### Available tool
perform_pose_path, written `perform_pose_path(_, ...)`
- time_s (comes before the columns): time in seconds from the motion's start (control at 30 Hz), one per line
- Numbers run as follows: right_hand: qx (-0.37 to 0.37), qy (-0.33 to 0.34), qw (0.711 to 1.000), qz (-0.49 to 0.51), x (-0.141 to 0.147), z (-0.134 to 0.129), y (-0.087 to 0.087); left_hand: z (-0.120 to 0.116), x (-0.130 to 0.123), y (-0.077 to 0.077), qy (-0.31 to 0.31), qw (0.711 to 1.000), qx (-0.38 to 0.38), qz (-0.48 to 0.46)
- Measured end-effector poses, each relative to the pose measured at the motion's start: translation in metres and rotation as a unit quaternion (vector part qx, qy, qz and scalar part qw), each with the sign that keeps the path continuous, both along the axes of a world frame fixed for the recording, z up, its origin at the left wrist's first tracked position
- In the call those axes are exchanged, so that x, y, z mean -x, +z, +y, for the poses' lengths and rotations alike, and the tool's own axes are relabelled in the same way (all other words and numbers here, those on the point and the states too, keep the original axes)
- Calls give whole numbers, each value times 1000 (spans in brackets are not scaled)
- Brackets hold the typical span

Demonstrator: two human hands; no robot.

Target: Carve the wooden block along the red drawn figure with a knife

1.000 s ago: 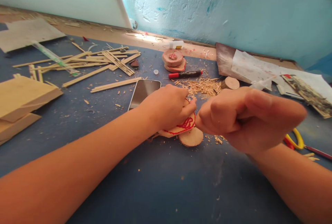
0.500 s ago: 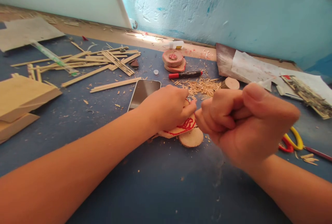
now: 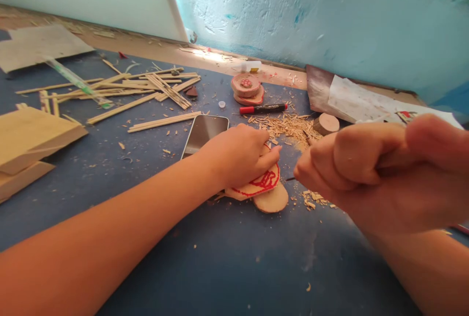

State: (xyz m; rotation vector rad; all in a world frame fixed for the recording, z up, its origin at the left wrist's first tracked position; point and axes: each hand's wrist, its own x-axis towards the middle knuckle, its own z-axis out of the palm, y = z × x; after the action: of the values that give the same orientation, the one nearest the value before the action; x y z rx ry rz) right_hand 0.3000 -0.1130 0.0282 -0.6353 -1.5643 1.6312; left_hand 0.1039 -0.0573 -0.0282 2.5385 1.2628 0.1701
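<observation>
With fingers closed over it, my left hand (image 3: 246, 154) holds a flat piece of wood (image 3: 256, 185) marked with red lines. That piece overlaps a plain round wood slice (image 3: 271, 200) on the blue table. My right hand (image 3: 370, 169) is a fist raised to the right, apart from the wood. From it a thin dark metal tip (image 3: 290, 179) points toward the marked piece; the rest of this tool is hidden in the fist. A phone (image 3: 205, 133) lies just behind my left wrist.
Wood shavings (image 3: 286, 128), a red-and-black marker (image 3: 264, 108) and stacked wood slices (image 3: 246, 89) lie farther back. A short wood block (image 3: 326, 123) sits near my right hand. Wooden sticks (image 3: 146, 89) and a folded cardboard piece (image 3: 36, 135) are on the left.
My right hand has moved right, away from the marked wood, and the thin tip now shows. More shavings are uncovered where it was. My left hand stays on the wood.
</observation>
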Motion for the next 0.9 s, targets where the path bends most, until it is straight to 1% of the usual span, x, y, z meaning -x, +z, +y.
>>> perform_pose_path(0.07, -14, -5, 1000, -21, 1, -3, 2, 1, 1, 1, 8, 1000, 18, -20)
perform_pose_path(0.17, -46, -49, 998, -15, 8, -9, -8, 1, 1, 4, 15, 998, 47, -29)
perform_pose_path(0.23, -65, -57, 996, -16, 12, -13, -15, 1, 1, 5, 18, 998, 56, -28)
perform_pose_path(0.4, -93, -51, 994, -21, 12, -15, -19, 2, 1, 3, 10, 998, 43, -41)
perform_pose_path(0.5, -138, -36, 989, -39, 9, -14, -22, 2, 0, 3, 12, 999, 26, -35)
perform_pose_path(0.57, -154, -31, 987, -40, 8, -14, -25, 1, -1, 4, 12, 999, 23, -26)
perform_pose_path(0.67, -139, -55, 989, -18, 9, -15, -29, 1, -3, 5, 14, 999, 45, -18)
perform_pose_path(0.73, -150, -68, 986, -20, 11, -17, -30, 0, -3, 5, 17, 999, 44, -23)
perform_pose_path(0.77, -167, -52, 984, -23, 12, -17, -30, 0, -3, 5, 20, 999, 37, -26)
perform_pose_path(0.83, -191, 1, 981, -35, 14, -17, -30, 0, -3, 5, 22, 999, 26, -25)
perform_pose_path(0.9, -171, 20, 985, -12, 16, -13, -32, 0, -3, 6, 20, 999, 35, -13)
